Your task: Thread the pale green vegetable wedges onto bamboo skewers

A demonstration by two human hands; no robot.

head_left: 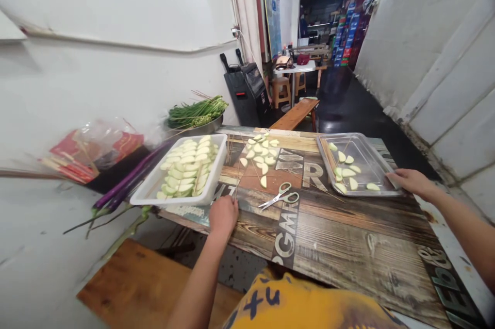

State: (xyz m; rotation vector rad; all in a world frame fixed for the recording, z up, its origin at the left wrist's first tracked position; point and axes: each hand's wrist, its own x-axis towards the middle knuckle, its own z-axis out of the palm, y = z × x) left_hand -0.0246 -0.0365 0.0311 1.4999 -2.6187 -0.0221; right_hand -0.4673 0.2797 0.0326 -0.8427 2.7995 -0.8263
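Observation:
My left hand (223,214) is closed at the table's near edge, and a thin wooden skewer (236,187) sticks up from its fingers. Beside it stands a white plastic tub (221,166) filled with rows of pale, green-edged vegetable slices (185,166). My right hand (412,183) grips the near right corner of a clear plastic tray (381,166), where several loose slices (347,170) and some skewers lie. Between the hands, green-handled scissors (279,196) rest partly open on the table. Behind them is a pile of loose slices (260,151).
Long purple eggplants (129,174) lie left of the tub, by a dark box of packets (116,166). A metal bowl (211,127) of skewered greens stands behind. A wooden bench (296,114) and a black speaker (247,93) are beyond the patterned table (348,231).

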